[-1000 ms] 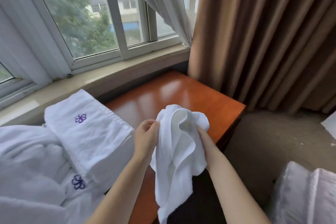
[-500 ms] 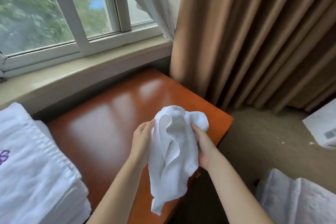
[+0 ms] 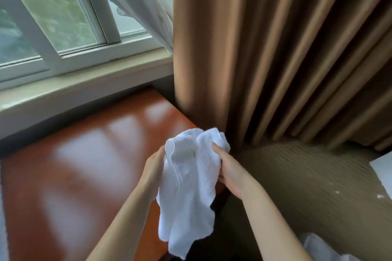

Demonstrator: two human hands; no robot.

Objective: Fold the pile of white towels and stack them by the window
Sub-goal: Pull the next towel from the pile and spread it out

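Since a moment ago your view has swung right, so the folded stack has slipped out of sight to the left, while your grip on the small white towel (image 3: 191, 180) has barely changed. Your left hand (image 3: 154, 170) pinches its upper left edge, most of the fingers hidden behind the cloth; your right hand (image 3: 230, 172) curls round the bunched right side, thumb lying on the front. Between the two grips the towel is crumpled at the top, and below them it hangs loose and unfolded. Under and to the left of your hands lies the glossy wooden table (image 3: 80, 167), its corner right beneath the cloth. Beyond it runs the window sill (image 3: 84, 91) under the window (image 3: 63, 27), and just past your right hand hangs the brown curtain (image 3: 275, 59). Judging from this, the towel in hand has yet to be spread, folded and stacked; how many towels remain you cannot tell from here.
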